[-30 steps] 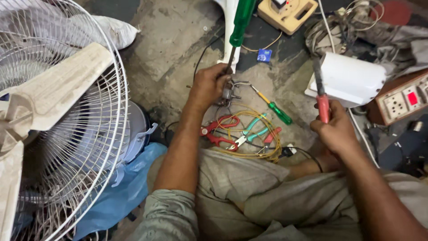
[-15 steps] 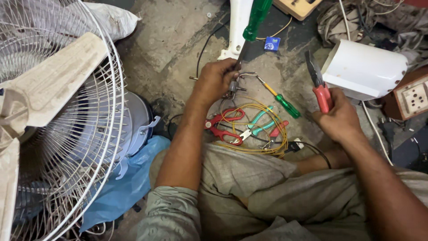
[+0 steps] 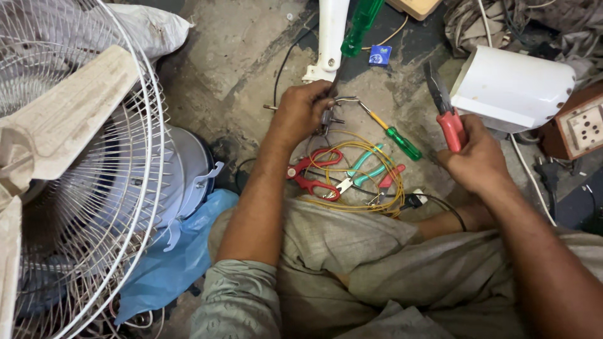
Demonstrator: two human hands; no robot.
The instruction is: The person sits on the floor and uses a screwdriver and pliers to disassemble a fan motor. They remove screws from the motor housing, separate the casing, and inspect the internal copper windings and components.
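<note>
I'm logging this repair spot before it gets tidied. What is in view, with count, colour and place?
fan: one, white wire guard, cream blades, far left
plastic bag: one, blue, beside the fan
large screwdriver: one, green handle, top centre
small screwdriver: one, green and yellow, on the floor
pliers: one, red grips, in the right hand
wire coil: one, yellow, floor centre
white housing: one, upper right
left hand: gripping small metal parts
right hand: closed on the pliers
</note>
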